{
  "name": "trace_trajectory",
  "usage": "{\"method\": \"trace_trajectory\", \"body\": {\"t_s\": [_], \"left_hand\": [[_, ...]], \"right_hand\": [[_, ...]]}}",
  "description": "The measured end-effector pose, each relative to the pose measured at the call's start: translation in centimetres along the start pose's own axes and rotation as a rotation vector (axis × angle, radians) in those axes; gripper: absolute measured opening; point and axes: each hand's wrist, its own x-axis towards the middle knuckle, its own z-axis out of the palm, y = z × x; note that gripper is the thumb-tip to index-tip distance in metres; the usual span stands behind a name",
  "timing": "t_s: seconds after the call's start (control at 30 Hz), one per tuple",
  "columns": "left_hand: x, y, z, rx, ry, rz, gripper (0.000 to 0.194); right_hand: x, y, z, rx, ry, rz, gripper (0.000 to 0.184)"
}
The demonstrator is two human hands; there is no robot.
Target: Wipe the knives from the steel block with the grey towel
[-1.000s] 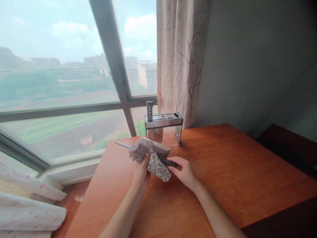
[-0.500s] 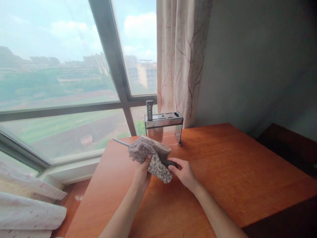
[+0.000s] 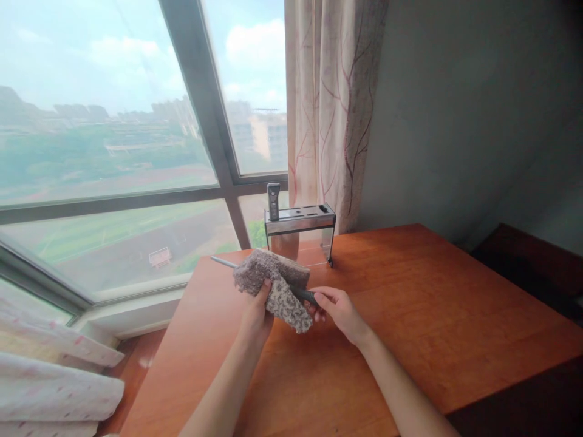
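cloth (image 3: 290, 305): textile, deep-piled, shaggy and matt, nubbly on the mottled face.
rod (image 3: 223, 261): metal by its look, smooth, low sheen.
grip (image 3: 304, 295): plastic or rubber, cannot tell which; matt, ribbed near the end.
rack (image 3: 298, 227): metal top band, smooth, satin shine; transparent sides, glossy, glass or clear plastic.
handle (image 3: 273, 197): matt, plastic-looking, with shiny metal-like spots.
table (image 3: 410, 340): wood-grained, smooth, semi-gloss, softly reflective.
curtain (image 3: 337, 109): woven fabric, matt, branch-patterned, in soft folds.
window frame (image 3: 191, 73): smooth, metal-looking, dull finish.
panes (image 3: 91, 152): clear glass, smooth.
wall (image 3: 455, 121): matt, plain.
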Motion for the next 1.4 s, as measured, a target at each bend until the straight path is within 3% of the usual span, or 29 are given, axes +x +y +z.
{"method": "trace_trajectory", "body": {"t_s": [0.27, 0.37, 0.57, 0.8, 1.0, 1.1, 1.27, 1.4], "left_hand": [[1.8, 2.6, -0.5, -0.081, 0.152, 0.107, 0.023], [2.1, 2.8, -0.6, -0.116, 0.195, 0.098, 0.02], [0.7, 1.1, 0.1, -0.051, 0.116, 0.045, 0.029], [-0.9, -0.8, 0.9, 0.002, 0.021, -0.008, 0.04], [-0.8, -0.5, 0.8, -0.008, 0.028, -0.02, 0.037], [-0.6, 0.0, 0.7, -0.013, 0.035, -0.022, 0.035], [-0.3, 0.5, 0.6, -0.014, 0.046, 0.02, 0.034], [-0.4, 0.2, 0.7, -0.025, 0.038, 0.029, 0.038]], "right_hand": [[0.0, -0.1, -1.2, -0.106, 0.125, -0.088, 0.035], [0.1, -0.2, -1.4, -0.2, 0.187, -0.194, 0.03], [0.4, -0.1, -1.1, -0.226, 0.214, -0.409, 0.015], [0.3, 0.3, -0.7, -0.237, 0.199, -0.354, 0.018], [0.0, 0.5, -1.1, -0.144, 0.193, -0.111, 0.036], [-0.1, 0.3, -1.3, -0.105, 0.198, -0.069, 0.044], [-0.1, 0.0, -1.5, -0.124, 0.263, -0.119, 0.04], [0.2, 0.1, -1.0, -0.235, 0.291, -0.265, 0.027]]}}
